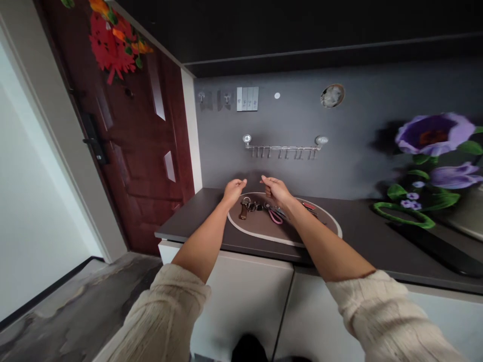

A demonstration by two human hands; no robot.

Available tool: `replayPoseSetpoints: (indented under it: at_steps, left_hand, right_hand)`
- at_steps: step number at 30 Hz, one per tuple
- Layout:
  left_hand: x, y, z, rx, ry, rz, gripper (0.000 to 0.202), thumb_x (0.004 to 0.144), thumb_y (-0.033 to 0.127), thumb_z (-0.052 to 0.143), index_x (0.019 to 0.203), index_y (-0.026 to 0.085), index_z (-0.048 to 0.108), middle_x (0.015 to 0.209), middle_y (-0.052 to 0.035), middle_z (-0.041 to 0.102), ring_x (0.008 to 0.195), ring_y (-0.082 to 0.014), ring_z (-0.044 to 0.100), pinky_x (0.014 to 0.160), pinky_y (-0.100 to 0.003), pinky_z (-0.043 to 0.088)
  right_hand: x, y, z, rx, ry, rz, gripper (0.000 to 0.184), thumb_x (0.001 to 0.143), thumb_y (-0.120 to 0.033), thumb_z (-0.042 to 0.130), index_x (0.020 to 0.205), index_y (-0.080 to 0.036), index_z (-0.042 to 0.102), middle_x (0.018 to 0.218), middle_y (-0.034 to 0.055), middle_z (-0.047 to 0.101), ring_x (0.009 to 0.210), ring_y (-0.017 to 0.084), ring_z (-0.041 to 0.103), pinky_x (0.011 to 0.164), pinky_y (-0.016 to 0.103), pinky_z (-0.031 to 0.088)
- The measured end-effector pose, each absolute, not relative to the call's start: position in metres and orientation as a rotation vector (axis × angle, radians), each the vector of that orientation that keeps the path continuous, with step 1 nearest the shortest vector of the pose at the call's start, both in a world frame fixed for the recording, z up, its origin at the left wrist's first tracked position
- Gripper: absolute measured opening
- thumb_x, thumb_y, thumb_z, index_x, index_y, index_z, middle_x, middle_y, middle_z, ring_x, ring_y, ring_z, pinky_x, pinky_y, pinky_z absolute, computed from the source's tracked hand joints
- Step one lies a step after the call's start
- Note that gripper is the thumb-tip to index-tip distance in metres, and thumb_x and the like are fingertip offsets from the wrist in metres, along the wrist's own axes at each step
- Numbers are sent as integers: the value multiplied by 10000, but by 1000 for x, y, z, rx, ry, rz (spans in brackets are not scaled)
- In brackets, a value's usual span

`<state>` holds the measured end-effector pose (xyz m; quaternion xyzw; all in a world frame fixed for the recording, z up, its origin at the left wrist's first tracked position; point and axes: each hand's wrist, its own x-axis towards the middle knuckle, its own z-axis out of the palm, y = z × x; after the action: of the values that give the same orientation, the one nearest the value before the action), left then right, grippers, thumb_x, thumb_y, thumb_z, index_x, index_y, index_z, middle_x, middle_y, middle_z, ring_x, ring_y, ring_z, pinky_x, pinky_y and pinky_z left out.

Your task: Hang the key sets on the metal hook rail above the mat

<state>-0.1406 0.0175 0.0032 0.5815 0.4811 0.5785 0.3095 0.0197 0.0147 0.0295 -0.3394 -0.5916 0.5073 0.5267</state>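
Brown and leather-like, a key fob (243, 212) lay on the left part of an oval mat (254, 227), and right by it we saw a metal key ring (246, 200) with small dark pieces (258, 206) alongside. Farther right on the mat we made out a pink loop (275, 216), and beyond it a red item (308, 206), near the back edge. We had our left hand (234, 188) raised by the mat's left end, close to the key ring, its fingers curled and its thumb pointing inward. Our right hand (277, 190) was above the pink loop, curled too, thumb toward the left. The two hands were apart, with a gap between them; we could not tell whether either pinched something small. Under the pale-rimmed mat was our dark counter (192, 213), over white cabinet doors (256, 286). On the grey wall (358, 151) behind, we saw a clear rail with hooks (283, 148). To our right stood purple flowers (433, 138) near a long black object (437, 249); to our left, a dark red door (145, 166) bore a red decoration (111, 48)
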Motion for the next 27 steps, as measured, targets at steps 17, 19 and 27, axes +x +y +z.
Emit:
replayPoseSetpoints:
  at_steps: [17, 19, 27]
  left_hand:
    - [-150, 23, -13, 2291, 1824, 901, 227, 752, 300, 478, 818, 179, 658, 829, -65, 649, 757, -153, 546, 700, -249, 380]
    - [-150, 24, -13, 2307, 1845, 874, 216, 748, 294, 484, 805, 180, 659, 826, -67, 647, 763, -155, 545, 710, -251, 379]
    - [-150, 26, -12, 2364, 1801, 920, 205, 754, 276, 475, 797, 170, 646, 804, -68, 640, 746, -152, 537, 712, -259, 378]
  right_hand:
    - [1, 29, -10, -1219, -2187, 115, 190, 741, -167, 504, 869, -158, 644, 878, 75, 649, 784, 149, 567, 716, 238, 395]
    - [0, 29, -10, -1237, -2229, 80, 190, 741, -159, 499, 856, -159, 651, 862, 75, 652, 772, 152, 569, 702, 234, 392]
    - [-1, 26, -9, -1276, -2266, 28, 197, 749, -191, 494, 852, -160, 659, 860, 77, 655, 762, 157, 568, 675, 230, 380]
